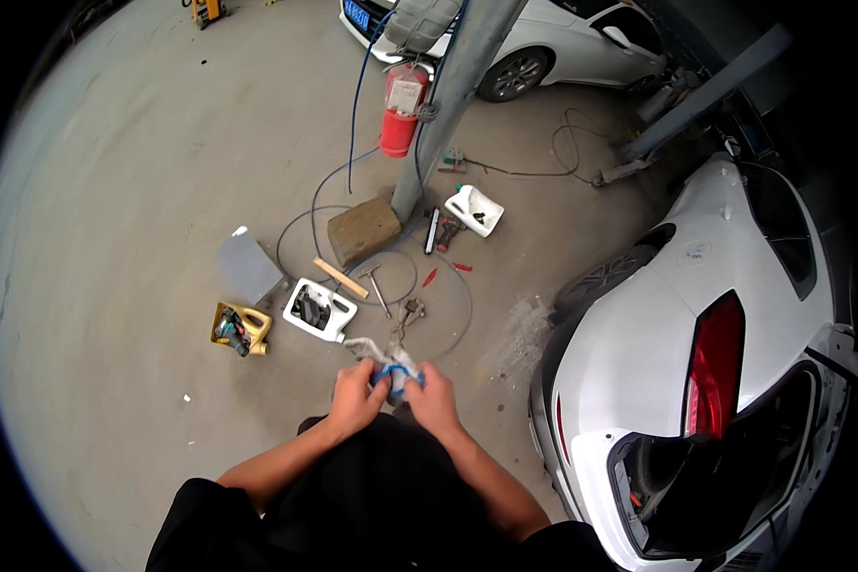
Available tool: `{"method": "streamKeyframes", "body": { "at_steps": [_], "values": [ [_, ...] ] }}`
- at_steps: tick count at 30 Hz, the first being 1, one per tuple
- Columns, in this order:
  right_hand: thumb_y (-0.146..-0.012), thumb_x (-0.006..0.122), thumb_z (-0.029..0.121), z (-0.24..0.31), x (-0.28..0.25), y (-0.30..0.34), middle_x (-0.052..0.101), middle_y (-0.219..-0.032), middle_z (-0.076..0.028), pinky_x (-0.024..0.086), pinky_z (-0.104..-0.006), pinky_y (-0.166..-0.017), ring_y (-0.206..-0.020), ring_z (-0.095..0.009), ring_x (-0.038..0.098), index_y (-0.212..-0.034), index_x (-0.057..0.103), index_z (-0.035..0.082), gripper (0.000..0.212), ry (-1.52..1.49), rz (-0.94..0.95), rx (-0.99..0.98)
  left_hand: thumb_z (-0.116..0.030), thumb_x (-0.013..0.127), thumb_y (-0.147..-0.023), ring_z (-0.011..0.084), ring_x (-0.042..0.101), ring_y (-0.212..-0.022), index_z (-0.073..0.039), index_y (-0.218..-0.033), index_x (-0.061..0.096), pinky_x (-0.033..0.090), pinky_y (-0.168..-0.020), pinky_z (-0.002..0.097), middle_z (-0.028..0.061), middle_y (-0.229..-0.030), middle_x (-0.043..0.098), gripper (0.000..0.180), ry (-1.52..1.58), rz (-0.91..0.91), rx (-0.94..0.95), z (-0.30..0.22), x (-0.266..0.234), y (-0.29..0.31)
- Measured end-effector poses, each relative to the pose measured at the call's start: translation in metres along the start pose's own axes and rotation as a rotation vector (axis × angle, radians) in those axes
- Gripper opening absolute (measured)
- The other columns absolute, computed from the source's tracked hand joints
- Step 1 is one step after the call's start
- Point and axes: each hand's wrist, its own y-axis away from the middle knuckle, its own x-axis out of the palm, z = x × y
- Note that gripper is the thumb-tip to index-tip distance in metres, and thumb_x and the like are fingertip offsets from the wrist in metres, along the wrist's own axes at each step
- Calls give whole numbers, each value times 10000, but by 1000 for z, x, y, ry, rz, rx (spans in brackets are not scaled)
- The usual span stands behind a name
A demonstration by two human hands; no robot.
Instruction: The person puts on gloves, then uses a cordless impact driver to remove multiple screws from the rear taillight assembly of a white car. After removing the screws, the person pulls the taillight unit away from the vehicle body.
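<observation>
My left hand has its fingers curled nearly closed, pinching the near edge of a grey-white piece of fabric with blue edging. My right hand grips the same piece from its 3 o'clock side, fingers bent and the gap narrow. My two hands are near each other, the blue edging between them; I cannot tell how the hidden fingertips lie beneath. The fabric is just in front of my body, one loose flap spreading toward 11 o'clock.

My wrists angle inward: the left forearm comes in from 8 o'clock, the right forearm from 5 o'clock, both bare below black sleeves.

Around my hands, on the floor, a cut-open white jug lies near at 10 to 11 o'clock, a yellow jug farther off at 10, and a hammer toward 12. A white car fills 3 o'clock, well apart from my hands.
</observation>
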Motion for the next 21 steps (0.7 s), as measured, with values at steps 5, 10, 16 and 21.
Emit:
{"method": "streamKeyframes", "body": {
  "at_steps": [5,10,16,21],
  "values": [
    [-846,619,152,-4,0,-13,616,-729,-153,486,-394,-613,-658,-286,621,-966,577,-30,222,-205,15,12,-106,651,-804,350,556,-691,-21,-877,543,429,-619,439,160,-764,584,156,62,-163,0,-1,2,-5],
    [-860,625,194,-21,16,-20,616,-744,-127,502,-373,-655,-699,-237,630,-1058,578,-40,310,-426,171,203,-92,649,-845,204,552,-627,-18,-973,549,438,-531,323,130,-826,586,179,152,-68,65,7,10,-4],
    [-845,642,153,-11,6,-37,625,-753,-136,489,-362,-629,-703,-182,613,-972,553,-31,241,-119,89,66,-78,658,-750,314,605,-783,-49,-967,558,462,-759,400,151,-816,611,241,-222,-383,-67,-18,3,-9],
    [-842,707,211,-13,4,-45,642,-795,-122,489,-348,-615,-671,-193,609,-975,556,6,286,-90,306,-132,-114,650,-722,311,616,-750,-76,-1017,574,452,-789,395,102,-753,611,307,-524,-81,113,-5,12,-13]
  ]
}}
